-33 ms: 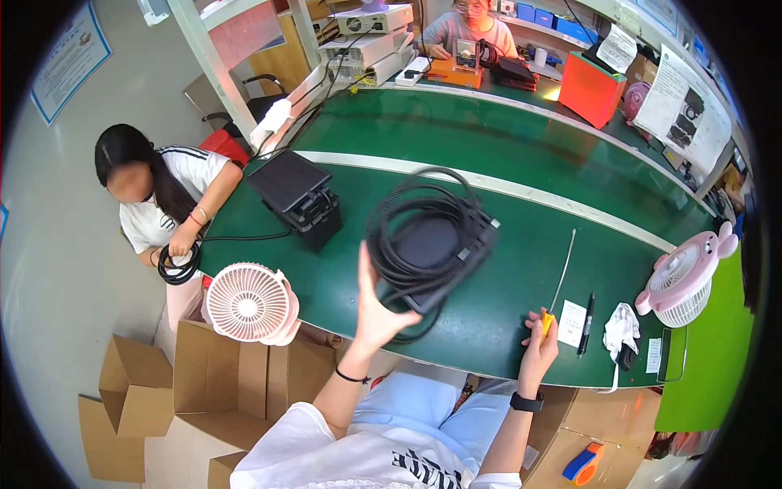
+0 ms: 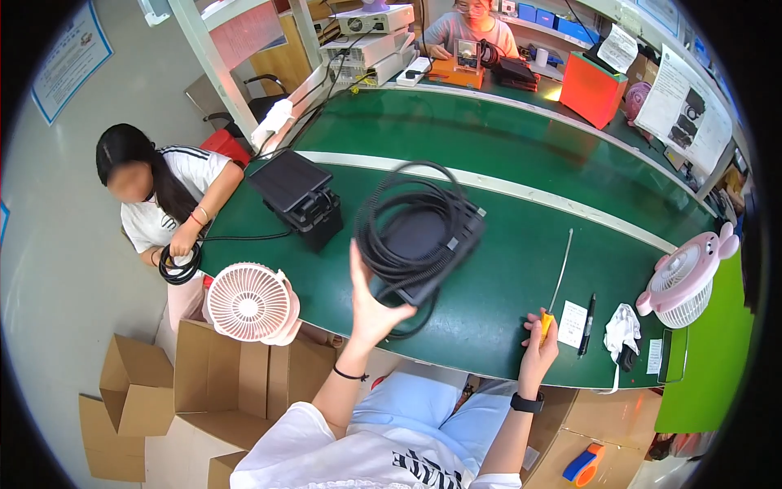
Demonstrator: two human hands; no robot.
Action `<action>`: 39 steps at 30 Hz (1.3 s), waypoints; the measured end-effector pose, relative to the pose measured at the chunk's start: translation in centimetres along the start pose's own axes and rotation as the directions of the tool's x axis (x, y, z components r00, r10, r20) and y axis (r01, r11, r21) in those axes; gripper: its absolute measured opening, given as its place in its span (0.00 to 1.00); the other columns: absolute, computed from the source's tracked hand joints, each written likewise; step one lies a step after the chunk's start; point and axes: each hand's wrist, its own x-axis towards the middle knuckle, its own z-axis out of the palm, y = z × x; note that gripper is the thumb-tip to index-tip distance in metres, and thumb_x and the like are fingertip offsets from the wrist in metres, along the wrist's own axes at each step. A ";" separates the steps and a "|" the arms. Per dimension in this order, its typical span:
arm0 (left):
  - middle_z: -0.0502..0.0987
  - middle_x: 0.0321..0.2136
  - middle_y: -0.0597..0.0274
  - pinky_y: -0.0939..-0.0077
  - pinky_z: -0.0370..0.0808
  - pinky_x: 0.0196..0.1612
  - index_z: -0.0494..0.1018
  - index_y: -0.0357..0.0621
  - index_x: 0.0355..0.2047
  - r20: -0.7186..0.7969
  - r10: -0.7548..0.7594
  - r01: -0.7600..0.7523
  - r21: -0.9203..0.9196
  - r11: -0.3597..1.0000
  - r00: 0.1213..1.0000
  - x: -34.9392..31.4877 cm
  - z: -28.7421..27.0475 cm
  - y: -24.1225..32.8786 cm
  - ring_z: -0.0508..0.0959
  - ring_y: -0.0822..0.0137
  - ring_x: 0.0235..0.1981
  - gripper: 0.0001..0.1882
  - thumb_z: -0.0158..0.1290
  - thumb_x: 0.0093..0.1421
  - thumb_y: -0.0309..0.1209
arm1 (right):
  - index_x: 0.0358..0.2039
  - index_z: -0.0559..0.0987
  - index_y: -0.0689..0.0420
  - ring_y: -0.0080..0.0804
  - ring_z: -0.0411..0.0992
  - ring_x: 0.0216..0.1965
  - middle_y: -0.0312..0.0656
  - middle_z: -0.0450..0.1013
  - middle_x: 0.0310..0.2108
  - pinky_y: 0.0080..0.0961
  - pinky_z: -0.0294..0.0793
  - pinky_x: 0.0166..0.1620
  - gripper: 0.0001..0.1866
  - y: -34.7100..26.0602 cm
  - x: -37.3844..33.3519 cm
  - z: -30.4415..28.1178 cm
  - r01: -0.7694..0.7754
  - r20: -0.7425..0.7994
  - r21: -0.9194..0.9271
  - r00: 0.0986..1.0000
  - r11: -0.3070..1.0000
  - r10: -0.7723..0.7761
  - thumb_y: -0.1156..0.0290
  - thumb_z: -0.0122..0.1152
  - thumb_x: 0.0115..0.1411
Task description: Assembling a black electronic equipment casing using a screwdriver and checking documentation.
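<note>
Head view, black device: the black device [image 2: 417, 238] lay beyond the left hand [image 2: 376, 318] and slightly right, coiled cable [image 2: 371, 238] over its face; one edge slanted near left to far right, but the coil hid too much to settle its long axis.
Nearer hand: the left, touching it; the right hand [image 2: 538, 352] was well apart, to the near right.
Left grip: thumb and fingers spread wide, clasping the device's near-left part; I couldn't tell whether it cleared the green table [image 2: 497, 314].
Right grip: fingers curled round the yellow-handled screwdriver [image 2: 547, 324], its shaft pointing far and slightly right.
Beside the screwdriver: a white slip [image 2: 574, 324], then a black pen [image 2: 586, 324], to the right.
</note>
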 end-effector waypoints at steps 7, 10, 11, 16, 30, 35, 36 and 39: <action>0.55 0.67 0.41 0.61 0.56 0.70 0.32 0.39 0.73 -0.254 0.102 -0.064 0.152 0.986 0.962 3.7 -1.3 -3.4 0.62 0.54 0.66 0.70 0.71 0.39 0.26 | 0.55 0.75 0.62 0.27 0.78 0.33 0.44 0.82 0.35 0.23 0.76 0.38 0.17 -0.6 -0.1 0.6 0.066 0.084 -0.174 0.995 0.983 -0.052 0.68 0.57 0.69; 0.55 0.68 0.42 0.61 0.57 0.69 0.33 0.39 0.74 -0.239 0.084 -0.055 0.126 0.990 0.967 3.6 -1.3 -3.8 0.62 0.53 0.66 0.71 0.72 0.39 0.28 | 0.53 0.77 0.63 0.34 0.79 0.34 0.47 0.81 0.34 0.29 0.76 0.42 0.17 -0.2 -0.3 0.2 0.083 0.052 -0.205 0.996 0.975 -0.074 0.68 0.60 0.66; 0.55 0.68 0.42 0.61 0.58 0.69 0.33 0.39 0.74 -0.237 0.089 -0.062 0.118 0.991 0.967 3.4 -1.2 -4.0 0.62 0.53 0.66 0.71 0.73 0.39 0.29 | 0.53 0.77 0.63 0.34 0.79 0.34 0.47 0.81 0.34 0.29 0.76 0.42 0.17 -0.1 -0.4 0.2 0.090 0.054 -0.201 0.995 0.975 -0.081 0.68 0.60 0.66; 0.58 0.67 0.42 0.60 0.61 0.68 0.34 0.41 0.74 -0.243 0.086 -0.054 0.138 0.989 0.966 3.4 -1.2 -3.8 0.65 0.52 0.65 0.71 0.73 0.38 0.29 | 0.52 0.77 0.64 0.36 0.78 0.35 0.50 0.80 0.37 0.29 0.76 0.42 0.18 0.1 -0.7 0.0 0.086 0.047 -0.236 0.996 0.968 -0.077 0.68 0.62 0.65; 0.52 0.69 0.37 0.61 0.54 0.71 0.36 0.39 0.74 -0.327 0.102 -0.025 0.231 0.973 0.940 2.4 -0.4 -3.1 0.58 0.48 0.69 0.70 0.73 0.38 0.29 | 0.52 0.77 0.65 0.32 0.77 0.34 0.49 0.80 0.36 0.27 0.76 0.42 0.18 0.0 -0.4 0.2 0.127 0.040 -0.232 0.992 0.964 -0.121 0.68 0.62 0.66; 0.49 0.70 0.37 0.60 0.53 0.71 0.35 0.39 0.74 -0.330 0.101 -0.016 0.252 0.968 0.939 2.1 -0.3 -3.2 0.55 0.46 0.70 0.70 0.73 0.40 0.31 | 0.52 0.77 0.65 0.34 0.77 0.34 0.50 0.80 0.36 0.29 0.76 0.41 0.18 0.6 -0.4 0.3 0.086 0.048 -0.243 0.996 0.966 -0.076 0.68 0.62 0.65; 0.49 0.70 0.37 0.60 0.53 0.71 0.35 0.39 0.74 -0.327 0.102 -0.017 0.252 0.968 0.939 2.3 -0.2 -3.3 0.55 0.46 0.70 0.70 0.73 0.40 0.31 | 0.52 0.77 0.65 0.35 0.78 0.34 0.50 0.80 0.35 0.29 0.76 0.41 0.18 0.6 -0.2 0.4 0.096 0.043 -0.235 0.995 0.967 -0.089 0.68 0.62 0.65; 0.50 0.70 0.37 0.59 0.54 0.71 0.34 0.40 0.74 -0.336 0.069 0.012 0.232 0.973 0.939 2.2 -0.2 -3.0 0.56 0.46 0.70 0.70 0.73 0.40 0.31 | 0.52 0.77 0.65 0.36 0.78 0.34 0.50 0.80 0.35 0.29 0.76 0.41 0.18 0.3 -0.3 0.5 0.117 0.040 -0.238 0.993 0.964 -0.111 0.68 0.62 0.65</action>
